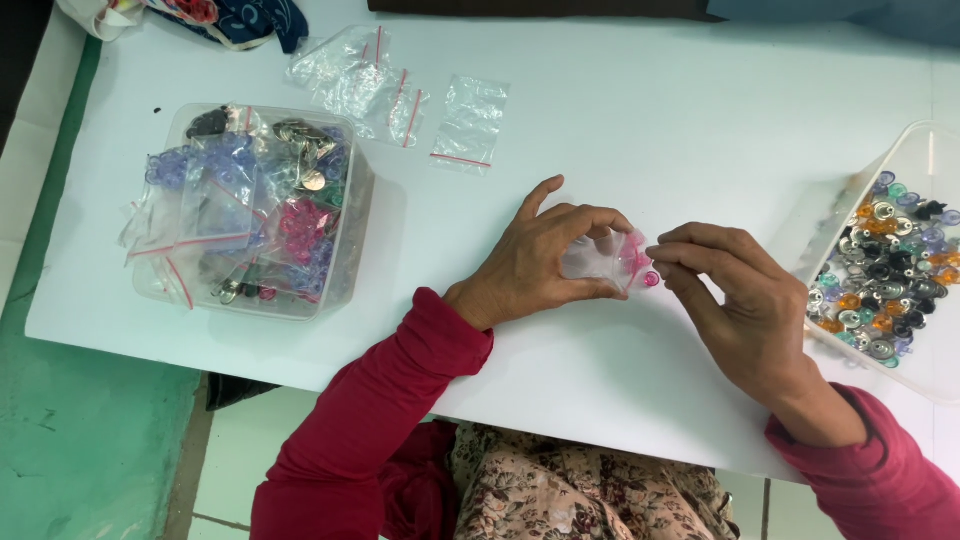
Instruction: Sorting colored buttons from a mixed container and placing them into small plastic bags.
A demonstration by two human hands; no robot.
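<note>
My left hand (pixel 545 258) grips a small clear zip bag (pixel 603 258) with a red seal strip, held just above the white table (pixel 640 130). Several pink pieces show inside the bag near its mouth. My right hand (pixel 738 300) pinches a small round pink piece (pixel 652 279) at the bag's opening, fingertips touching the bag's edge. Both sleeves are dark red.
A clear tub (pixel 262 212) at the left holds several filled zip bags of purple, pink and metal pieces. Empty zip bags (pixel 400 95) lie behind it. A clear tray (pixel 880 262) of loose mixed-colour round pieces sits at the right edge. Folded fabric (pixel 235 20) lies at the far left corner.
</note>
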